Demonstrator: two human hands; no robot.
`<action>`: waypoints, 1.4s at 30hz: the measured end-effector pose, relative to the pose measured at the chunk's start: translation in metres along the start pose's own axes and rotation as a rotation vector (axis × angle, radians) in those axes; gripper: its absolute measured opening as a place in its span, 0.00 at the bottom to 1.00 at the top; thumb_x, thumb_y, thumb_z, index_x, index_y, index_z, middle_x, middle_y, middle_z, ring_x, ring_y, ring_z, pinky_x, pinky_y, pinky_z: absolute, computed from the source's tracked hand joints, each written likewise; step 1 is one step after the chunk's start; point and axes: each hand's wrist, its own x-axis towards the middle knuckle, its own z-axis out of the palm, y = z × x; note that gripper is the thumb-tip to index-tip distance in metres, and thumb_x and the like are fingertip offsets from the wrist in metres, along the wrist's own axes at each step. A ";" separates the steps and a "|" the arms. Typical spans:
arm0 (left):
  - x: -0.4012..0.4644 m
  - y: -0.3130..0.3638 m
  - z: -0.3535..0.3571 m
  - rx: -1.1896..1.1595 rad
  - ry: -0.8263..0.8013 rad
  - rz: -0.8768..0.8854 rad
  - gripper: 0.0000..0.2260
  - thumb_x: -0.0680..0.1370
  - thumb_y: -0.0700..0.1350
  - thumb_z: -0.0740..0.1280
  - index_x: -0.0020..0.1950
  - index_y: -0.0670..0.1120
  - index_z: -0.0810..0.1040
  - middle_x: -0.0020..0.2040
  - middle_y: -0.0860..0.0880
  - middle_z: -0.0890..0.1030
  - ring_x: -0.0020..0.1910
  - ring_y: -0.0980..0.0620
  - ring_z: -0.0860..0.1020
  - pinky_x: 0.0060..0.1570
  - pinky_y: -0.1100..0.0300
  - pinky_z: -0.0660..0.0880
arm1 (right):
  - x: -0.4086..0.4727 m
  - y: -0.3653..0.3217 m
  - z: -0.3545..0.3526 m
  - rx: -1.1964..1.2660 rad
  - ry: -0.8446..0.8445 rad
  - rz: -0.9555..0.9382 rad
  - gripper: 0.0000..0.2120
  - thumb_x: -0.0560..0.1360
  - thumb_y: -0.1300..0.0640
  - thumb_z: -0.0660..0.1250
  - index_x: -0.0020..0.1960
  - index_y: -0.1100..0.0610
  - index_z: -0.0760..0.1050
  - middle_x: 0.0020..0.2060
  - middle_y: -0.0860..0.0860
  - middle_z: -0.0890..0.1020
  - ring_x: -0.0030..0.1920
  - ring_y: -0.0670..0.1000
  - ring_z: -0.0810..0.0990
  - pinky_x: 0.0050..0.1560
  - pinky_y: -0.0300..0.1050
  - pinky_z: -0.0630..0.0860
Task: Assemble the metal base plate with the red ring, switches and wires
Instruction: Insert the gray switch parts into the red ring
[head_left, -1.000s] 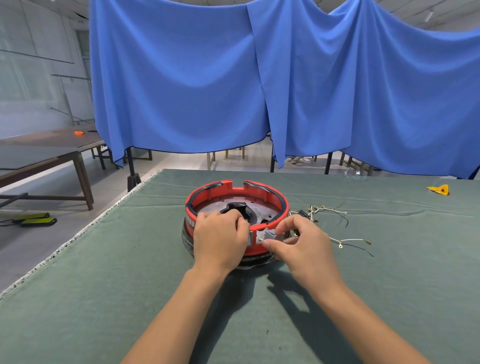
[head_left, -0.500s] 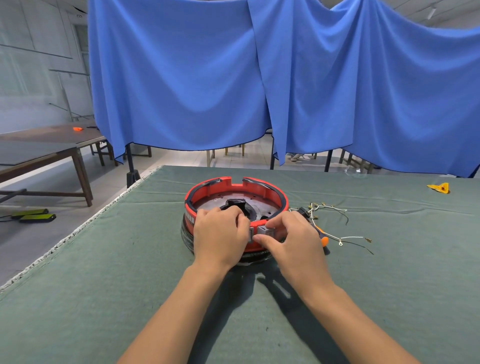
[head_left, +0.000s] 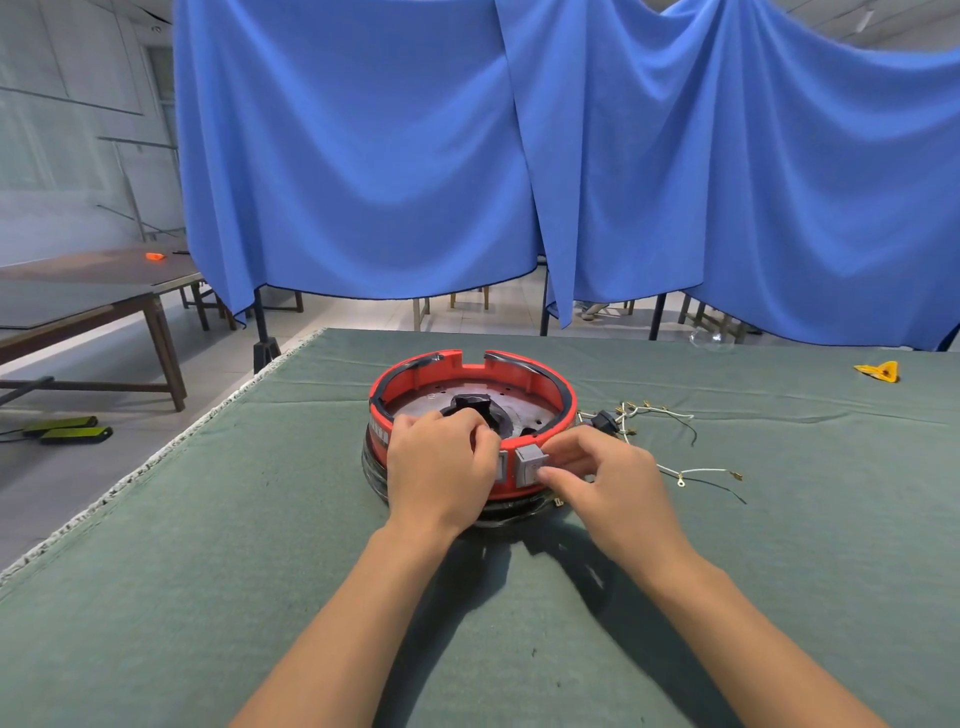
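Note:
A red ring (head_left: 545, 387) sits round a metal base plate (head_left: 431, 402) in the middle of the green table, with a black part (head_left: 475, 404) at the plate's centre. My left hand (head_left: 441, 467) grips the ring's near rim, fingers curled over it. A grey switch (head_left: 531, 462) sits in the ring's front wall, and my right hand (head_left: 608, 483) pinches it with thumb and fingers. A second grey switch (head_left: 502, 466) shows just left of it, partly hidden by my left hand. White wires (head_left: 670, 415) with metal terminals lie loose to the right of the ring.
The green cloth table (head_left: 208, 545) ends at a frayed left edge. A yellow object (head_left: 878, 371) lies at the far right. Blue curtains (head_left: 467, 156) hang behind the table. A brown table (head_left: 78, 306) stands on the left.
My right hand brought the grey switch to the ring's front wall, where it now sits. The orange-handled tool seen half a second ago is out of sight. My left hand has stayed on the rim.

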 end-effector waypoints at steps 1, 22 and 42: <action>0.000 0.000 0.000 -0.012 -0.002 0.000 0.17 0.73 0.50 0.54 0.38 0.48 0.81 0.34 0.51 0.80 0.35 0.51 0.73 0.48 0.58 0.62 | 0.000 0.002 0.001 -0.001 0.018 0.000 0.09 0.69 0.63 0.75 0.43 0.52 0.79 0.36 0.41 0.82 0.38 0.37 0.80 0.41 0.28 0.72; -0.004 -0.018 -0.022 -0.116 -0.216 0.274 0.10 0.76 0.44 0.69 0.57 0.47 0.82 0.52 0.52 0.84 0.51 0.49 0.80 0.53 0.54 0.74 | 0.021 0.028 0.002 0.096 -0.198 -0.014 0.14 0.74 0.56 0.71 0.58 0.46 0.77 0.56 0.37 0.71 0.37 0.35 0.73 0.47 0.41 0.71; -0.006 -0.012 -0.009 -0.187 -0.139 0.187 0.12 0.75 0.55 0.66 0.55 0.53 0.83 0.52 0.57 0.84 0.52 0.56 0.79 0.53 0.63 0.64 | 0.024 0.020 0.007 0.015 -0.085 -0.046 0.10 0.71 0.52 0.74 0.46 0.39 0.76 0.48 0.41 0.76 0.46 0.36 0.75 0.46 0.37 0.68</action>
